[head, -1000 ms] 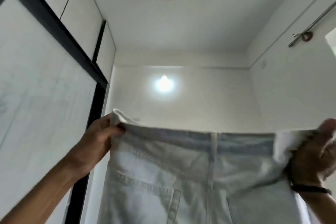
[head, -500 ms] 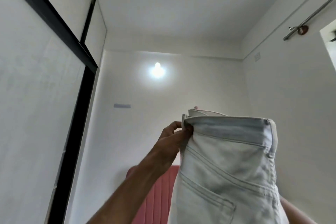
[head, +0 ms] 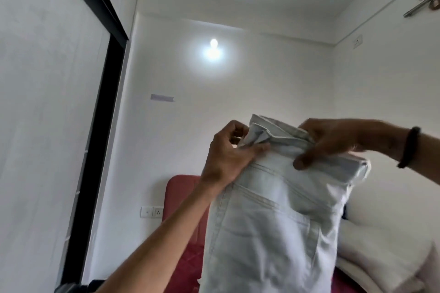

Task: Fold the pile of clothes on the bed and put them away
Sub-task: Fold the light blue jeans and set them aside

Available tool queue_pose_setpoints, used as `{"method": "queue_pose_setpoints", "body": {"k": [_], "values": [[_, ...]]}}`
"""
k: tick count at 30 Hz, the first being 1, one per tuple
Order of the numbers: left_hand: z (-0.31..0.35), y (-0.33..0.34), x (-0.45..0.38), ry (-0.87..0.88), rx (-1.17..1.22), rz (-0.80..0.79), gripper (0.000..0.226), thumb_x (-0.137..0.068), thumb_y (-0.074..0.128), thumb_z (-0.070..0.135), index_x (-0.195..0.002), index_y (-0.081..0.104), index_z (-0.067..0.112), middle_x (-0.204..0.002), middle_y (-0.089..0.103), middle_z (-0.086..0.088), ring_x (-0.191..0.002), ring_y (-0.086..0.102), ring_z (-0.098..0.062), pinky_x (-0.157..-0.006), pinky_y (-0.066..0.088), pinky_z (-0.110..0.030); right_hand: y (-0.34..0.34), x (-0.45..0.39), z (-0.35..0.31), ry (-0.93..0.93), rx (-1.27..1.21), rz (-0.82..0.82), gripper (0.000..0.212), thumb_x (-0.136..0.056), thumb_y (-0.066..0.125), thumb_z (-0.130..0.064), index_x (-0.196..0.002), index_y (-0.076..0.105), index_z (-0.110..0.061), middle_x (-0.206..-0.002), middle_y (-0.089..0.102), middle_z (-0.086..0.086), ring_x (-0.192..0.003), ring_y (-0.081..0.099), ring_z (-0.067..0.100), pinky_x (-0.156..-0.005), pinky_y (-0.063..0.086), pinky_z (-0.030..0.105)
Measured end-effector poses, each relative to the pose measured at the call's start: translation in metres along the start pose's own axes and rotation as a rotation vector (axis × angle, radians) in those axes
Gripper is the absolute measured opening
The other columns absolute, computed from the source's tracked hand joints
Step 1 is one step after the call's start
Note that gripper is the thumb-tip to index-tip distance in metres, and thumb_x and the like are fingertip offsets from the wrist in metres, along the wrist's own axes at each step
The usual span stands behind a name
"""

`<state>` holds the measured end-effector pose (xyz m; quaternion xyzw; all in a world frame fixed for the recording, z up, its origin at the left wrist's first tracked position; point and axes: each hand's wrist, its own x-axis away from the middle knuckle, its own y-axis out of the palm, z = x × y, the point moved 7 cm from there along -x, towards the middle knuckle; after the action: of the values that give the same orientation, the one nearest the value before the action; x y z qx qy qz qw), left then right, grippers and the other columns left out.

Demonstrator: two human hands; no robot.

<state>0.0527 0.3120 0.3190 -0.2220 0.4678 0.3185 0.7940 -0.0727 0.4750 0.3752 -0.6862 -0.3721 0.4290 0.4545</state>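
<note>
The person's got a pair of light-wash jeans (head: 269, 216) held up in the air in front of the camera, folded in half lengthwise so one back pocket faces the viewer. Left hand (head: 228, 152) pinches the waistband at its left end, thumb lying flat across the denim and the other fingers curled behind the bunched fabric; the left forearm comes up from the bottom left at a steep diagonal. Right hand (head: 331, 140) reaches in from the right, arm roughly horizontal, fingers over the top of the waistband and thumb pressing the front, so it's clamped on the jeans too. There's a black wristband (head: 408, 147) on that wrist. The legs hang straight down out of frame. Behind them sits a red padded headboard (head: 183, 197), white pillows (head: 371, 252) to the right, and a lit wall bulb (head: 213, 43) above.
</note>
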Motion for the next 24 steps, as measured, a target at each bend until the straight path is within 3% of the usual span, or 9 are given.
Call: {"method": "queue_pose_setpoints", "body": {"k": [3, 5, 7, 10, 12, 14, 17, 21, 24], "values": [[-0.017, 0.001, 0.035, 0.018, -0.011, -0.4, 0.086, -0.071, 0.096, 0.027, -0.142, 0.048, 0.036, -0.139, 0.06, 0.015, -0.129, 0.058, -0.005, -0.107, 0.051, -0.03, -0.033, -0.002, -0.008, -0.071, -0.043, 0.166, 0.019, -0.076, 0.087, -0.019, -0.089, 0.077, -0.01, -0.09, 0.08, 0.009, -0.082, 0.075, 0.026, -0.072, 0.062, 0.039], [-0.054, -0.004, 0.071, -0.089, 0.052, -0.453, 0.095, -0.073, 0.095, 0.022, -0.147, 0.041, 0.047, -0.142, 0.057, 0.014, -0.127, 0.061, -0.007, -0.106, 0.053, -0.034, -0.042, -0.005, -0.013, -0.087, -0.046, 0.164, 0.012, -0.082, 0.083, -0.016, -0.092, 0.077, -0.013, -0.094, 0.079, 0.009, -0.086, 0.073, 0.024, -0.075, 0.06, 0.039], [-0.083, -0.002, 0.095, -0.203, 0.178, -0.406, 0.087, -0.076, 0.092, 0.02, -0.143, 0.045, 0.05, -0.138, 0.062, 0.006, -0.121, 0.066, -0.014, -0.101, 0.057, -0.039, -0.043, -0.004, -0.024, -0.097, 0.065, 0.138, 0.013, -0.085, 0.082, -0.017, -0.097, 0.076, -0.019, -0.098, 0.078, 0.005, -0.092, 0.073, 0.022, -0.078, 0.06, 0.04], [-0.099, 0.01, 0.092, -0.253, 0.313, -0.257, 0.075, -0.077, 0.089, 0.014, -0.135, 0.047, 0.033, -0.119, 0.075, -0.001, -0.109, 0.072, -0.022, -0.092, 0.06, -0.038, -0.046, 0.001, -0.027, 0.006, 0.335, 0.186, 0.033, -0.076, 0.088, -0.048, -0.1, 0.071, -0.035, -0.089, 0.075, -0.013, -0.084, 0.07, 0.01, -0.073, 0.057, 0.032], [-0.098, 0.013, 0.078, -0.268, 0.362, -0.152, 0.077, -0.071, 0.095, 0.021, -0.129, 0.046, 0.031, -0.104, 0.078, 0.0, -0.095, 0.074, -0.02, -0.078, 0.06, -0.031, -0.056, 0.005, -0.026, 0.075, 0.444, 0.283, 0.038, -0.072, 0.086, -0.058, -0.09, 0.068, -0.031, -0.075, 0.07, -0.012, -0.07, 0.063, 0.008, -0.063, 0.05, 0.026], [-0.094, 0.018, 0.065, -0.295, 0.453, -0.111, 0.081, -0.065, 0.095, 0.032, -0.131, 0.049, 0.034, -0.107, 0.077, -0.004, -0.095, 0.075, -0.021, -0.077, 0.06, -0.034, -0.066, 0.011, -0.024, 0.077, 0.441, 0.34, 0.033, -0.076, 0.087, -0.052, -0.083, 0.067, -0.026, -0.072, 0.069, -0.016, -0.068, 0.061, 0.006, -0.06, 0.048, 0.018], [-0.098, 0.03, 0.078, -0.411, 0.566, -0.241, 0.069, -0.077, 0.086, 0.023, -0.139, 0.055, 0.019, -0.125, 0.073, -0.01, -0.113, 0.072, -0.029, -0.091, 0.06, -0.04, -0.071, 0.017, -0.028, 0.047, 0.355, 0.33, 0.026, -0.078, 0.086, -0.048, -0.085, 0.072, -0.027, -0.08, 0.074, -0.016, -0.077, 0.069, 0.007, -0.068, 0.054, 0.023], [-0.127, 0.059, 0.175, -0.694, 0.46, -0.671, 0.05, -0.082, 0.083, 0.01, -0.129, 0.065, 0.012, -0.124, 0.074, -0.01, -0.116, 0.07, -0.027, -0.093, 0.058, -0.035, -0.058, 0.025, -0.027, 0.067, 0.328, 0.285, 0.021, -0.077, 0.087, -0.049, -0.087, 0.076, -0.034, -0.084, 0.077, -0.013, -0.087, 0.074, 0.014, -0.077, 0.06, 0.038], [-0.144, 0.056, 0.225, -0.802, 0.434, -0.677, 0.056, -0.08, 0.086, 0.006, -0.13, 0.064, 0.012, -0.124, 0.073, -0.012, -0.117, 0.07, -0.029, -0.094, 0.058, -0.036, -0.038, 0.034, 0.016, 0.15, 0.348, 0.237, 0.018, -0.076, 0.088, -0.048, -0.081, 0.076, -0.036, -0.079, 0.076, -0.013, -0.086, 0.074, 0.018, -0.081, 0.061, 0.041]]}}
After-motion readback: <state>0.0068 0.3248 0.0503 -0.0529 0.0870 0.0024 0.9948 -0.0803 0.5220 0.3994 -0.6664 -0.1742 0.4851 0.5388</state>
